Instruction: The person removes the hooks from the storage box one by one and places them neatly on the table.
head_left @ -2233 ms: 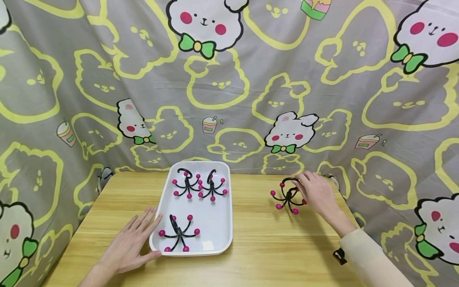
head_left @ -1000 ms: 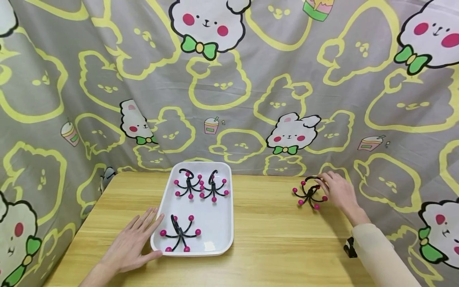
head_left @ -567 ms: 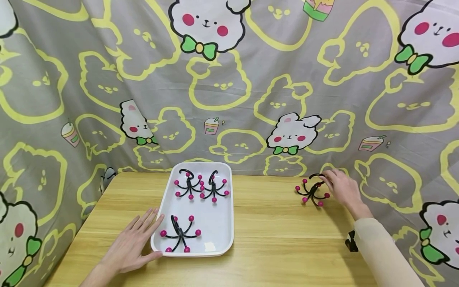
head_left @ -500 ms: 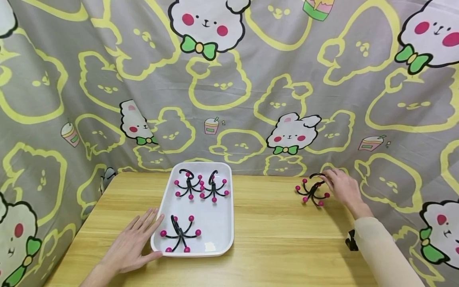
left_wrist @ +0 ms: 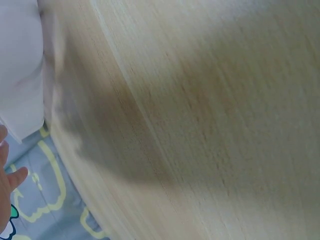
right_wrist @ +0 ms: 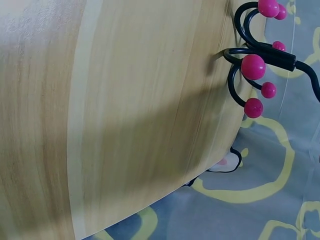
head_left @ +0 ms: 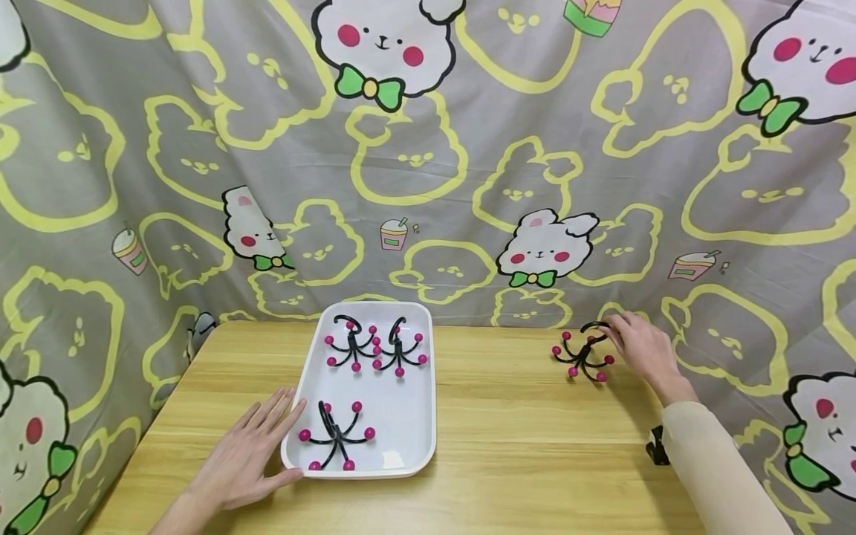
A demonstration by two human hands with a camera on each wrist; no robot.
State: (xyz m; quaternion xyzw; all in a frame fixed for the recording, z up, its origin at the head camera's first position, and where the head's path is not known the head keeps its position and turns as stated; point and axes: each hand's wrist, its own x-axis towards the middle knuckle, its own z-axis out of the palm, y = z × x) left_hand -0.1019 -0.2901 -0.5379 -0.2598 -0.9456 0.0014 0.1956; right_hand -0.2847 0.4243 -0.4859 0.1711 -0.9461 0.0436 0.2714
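At the table's right back, my right hand [head_left: 638,345] pinches the curved top of a black multi-arm hanging hook [head_left: 583,352] with pink ball tips. In the right wrist view the hook [right_wrist: 272,55] shows its arms and black stem; whether it touches the table I cannot tell. My left hand [head_left: 241,449] lies with straight, spread fingers against the left edge of a white tray [head_left: 432,416]. Inside the tray, two similar hooks, the back-left one [head_left: 351,345] and the back-right one [head_left: 399,348], stand side by side. A third similar hook [head_left: 336,435] sits at the tray's front left.
The wooden table [head_left: 508,446] runs back to a grey curtain [head_left: 441,178] with yellow outlines and cartoon rabbits. A small black object [head_left: 657,446] shows beside the right sleeve [head_left: 715,461]. The left wrist view shows the tray [left_wrist: 22,65] at its upper left.
My right hand has carried the hook rightward along the back of the table, then turned and tilted it slightly. My left hand and the tray have stayed in place.
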